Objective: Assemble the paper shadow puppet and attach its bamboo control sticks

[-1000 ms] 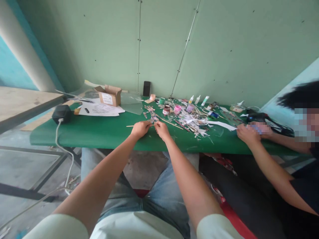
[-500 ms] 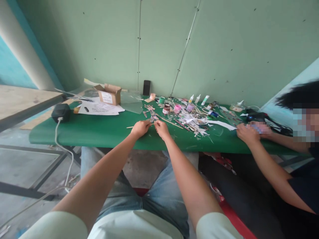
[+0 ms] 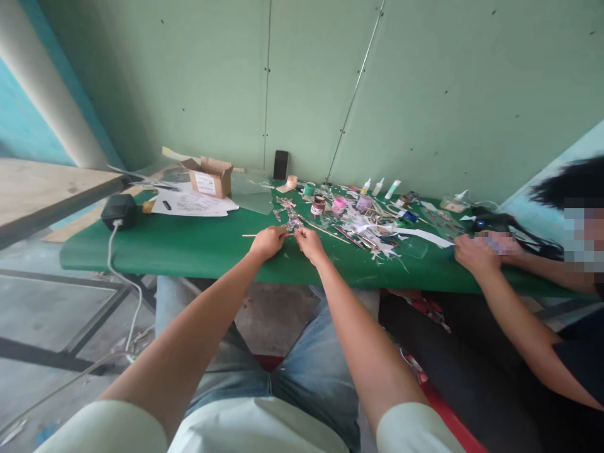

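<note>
left hand (image 3: 268, 243): fingers curled tight on a thin wooden stick (image 3: 250, 236). The stick's free end pokes out to the left, low over the desk (image 3: 189, 248).
right hand (image 3: 309, 241): fingers narrow, tips drawn together just beside the left hand's. Too small to tell whether they actually pinch anything.
work piece: small patterned cutout (image 3: 292, 224), near the desk's front edge, just beyond both sets of fingertips. The stick seems to meet it, but the hands hide the join.
right of it: scrap pile (image 3: 372, 231) of paper trimmings and sticks, near the right hand. Paint jars (image 3: 318, 206) and glue bottles (image 3: 377, 186) stand behind.
left side: paper sheets (image 3: 191, 204) and cardboard box (image 3: 210, 177). A power adapter (image 3: 119, 211) has its white cable (image 3: 114, 251) dropping off the front edge to the floor.
back wall: phone (image 3: 280, 164) leaning upright.
neighbour: co-worker's hand (image 3: 472, 253) on the same desk, well apart from both hands.
risk 1: the stick is thin. Squeezing it or levering it against the desk would likely bend or snap it.
risk 2: the cutout is light. A finger slip could tear it or flick it into the scrap pile, where it would be hard to find.
risk 3: the work sits close to the front edge, so a dropped piece could go to the floor.
risk 4: the jars are close behind, so a wide hand sweep could tip one onto the paper.
</note>
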Demonstrator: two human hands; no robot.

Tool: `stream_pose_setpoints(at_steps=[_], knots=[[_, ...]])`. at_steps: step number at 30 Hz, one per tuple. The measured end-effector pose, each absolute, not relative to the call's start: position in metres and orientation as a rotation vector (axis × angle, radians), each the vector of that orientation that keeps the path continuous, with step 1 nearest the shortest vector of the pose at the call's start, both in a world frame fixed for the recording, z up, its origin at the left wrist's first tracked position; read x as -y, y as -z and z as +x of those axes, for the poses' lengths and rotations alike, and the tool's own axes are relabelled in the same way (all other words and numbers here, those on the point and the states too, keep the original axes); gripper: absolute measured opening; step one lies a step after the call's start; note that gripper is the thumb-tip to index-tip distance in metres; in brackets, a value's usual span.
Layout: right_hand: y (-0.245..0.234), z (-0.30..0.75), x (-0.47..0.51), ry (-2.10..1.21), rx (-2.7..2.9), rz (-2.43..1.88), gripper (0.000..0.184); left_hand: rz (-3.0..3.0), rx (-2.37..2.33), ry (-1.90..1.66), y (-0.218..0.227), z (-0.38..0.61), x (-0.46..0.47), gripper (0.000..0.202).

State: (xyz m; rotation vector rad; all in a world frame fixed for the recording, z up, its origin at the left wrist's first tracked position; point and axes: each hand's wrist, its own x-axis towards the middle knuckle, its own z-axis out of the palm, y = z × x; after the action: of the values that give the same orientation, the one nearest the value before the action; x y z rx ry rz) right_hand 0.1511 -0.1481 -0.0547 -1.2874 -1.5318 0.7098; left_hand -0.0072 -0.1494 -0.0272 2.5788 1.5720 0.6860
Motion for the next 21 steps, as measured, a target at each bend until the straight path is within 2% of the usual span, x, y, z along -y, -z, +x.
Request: stream_pose_setpoints(at_steps=[21], knots=[[0.0544, 0.1516, 0.1500, -0.692, 1.569, -1.274, 0.027, 2.626, -1.552, -0.717, 0.0262, -0.0107, 0.1505, 0.026]])
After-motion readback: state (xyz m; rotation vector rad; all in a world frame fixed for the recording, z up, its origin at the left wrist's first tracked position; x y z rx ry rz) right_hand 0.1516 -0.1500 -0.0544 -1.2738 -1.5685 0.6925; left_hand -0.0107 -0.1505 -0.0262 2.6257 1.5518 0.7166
